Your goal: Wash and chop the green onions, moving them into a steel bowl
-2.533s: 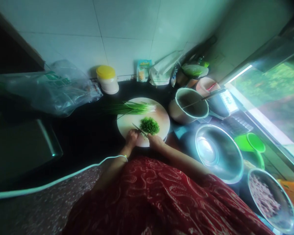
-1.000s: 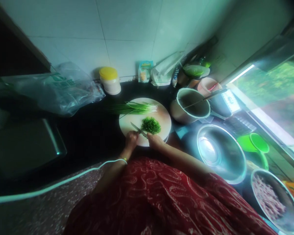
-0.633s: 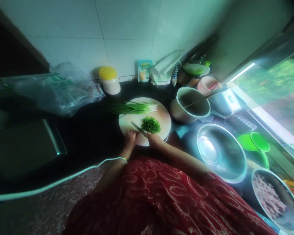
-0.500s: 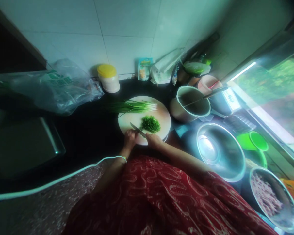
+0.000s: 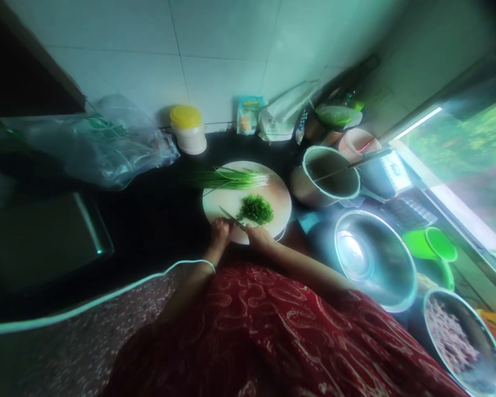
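A knife is in my right hand, its blade pointing up and to the left over the near edge of a round white cutting board. Close to the blade, my left hand has its fingers curled together; what they hold, if anything, is hidden. Beside the knife lies a pile of finely chopped scallions. Behind it, a bunch of long whole scallions lies across the board, white ends to the right and green leaves over the left edge.
A yellow-lidded jar and a plastic bag stand by the wall. To the right are a deep pot, a large metal bowl, a green cup and a bowl of pale pinkish pieces. A white cord crosses at left.
The view has turned slightly left, so the board and surroundings sit a little farther right. My hands and the knife keep nearly the same pose by the board's near edge.
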`<state>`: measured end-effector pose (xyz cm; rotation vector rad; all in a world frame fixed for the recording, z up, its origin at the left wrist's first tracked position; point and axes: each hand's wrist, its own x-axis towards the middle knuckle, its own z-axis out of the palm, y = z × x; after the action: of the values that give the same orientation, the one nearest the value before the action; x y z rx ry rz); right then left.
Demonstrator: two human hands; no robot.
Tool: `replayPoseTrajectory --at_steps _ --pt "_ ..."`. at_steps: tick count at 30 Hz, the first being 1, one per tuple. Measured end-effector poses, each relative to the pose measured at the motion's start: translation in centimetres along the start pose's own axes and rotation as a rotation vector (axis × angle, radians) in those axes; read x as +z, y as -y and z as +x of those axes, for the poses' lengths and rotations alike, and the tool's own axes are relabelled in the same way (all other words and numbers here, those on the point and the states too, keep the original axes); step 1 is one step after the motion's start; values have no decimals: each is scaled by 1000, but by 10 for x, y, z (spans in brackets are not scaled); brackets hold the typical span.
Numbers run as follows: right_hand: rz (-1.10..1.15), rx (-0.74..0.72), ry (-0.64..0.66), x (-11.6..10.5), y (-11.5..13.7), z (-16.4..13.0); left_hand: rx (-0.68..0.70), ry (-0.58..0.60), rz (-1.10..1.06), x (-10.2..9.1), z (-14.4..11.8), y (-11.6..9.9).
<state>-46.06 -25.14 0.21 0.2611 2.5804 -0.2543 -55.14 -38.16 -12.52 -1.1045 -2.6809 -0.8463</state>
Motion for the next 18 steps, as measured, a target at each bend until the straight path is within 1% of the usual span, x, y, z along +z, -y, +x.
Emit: replayPoseTrajectory --at_steps 4,7,10,14,16,18 --pt "25 7 -4 -1 -4 3 -18 10 -3 -3 0 0" --pt "32 6 -5 -5 -6 3 -63 -49 -17 -6 -1 1" --pt "20 -18 -7 -3 -4 4 -90 -101 -6 -8 -4 4" --pt "41 -42 1 0 -6 10 -105 -78 11 -9 -6 7" --pt "57 -34 -10 -4 -12 13 -103 -66 -4 -10 -6 8" --pt "53 5 -31 -10 -20 14 -105 -70 -24 -10 -5 8"
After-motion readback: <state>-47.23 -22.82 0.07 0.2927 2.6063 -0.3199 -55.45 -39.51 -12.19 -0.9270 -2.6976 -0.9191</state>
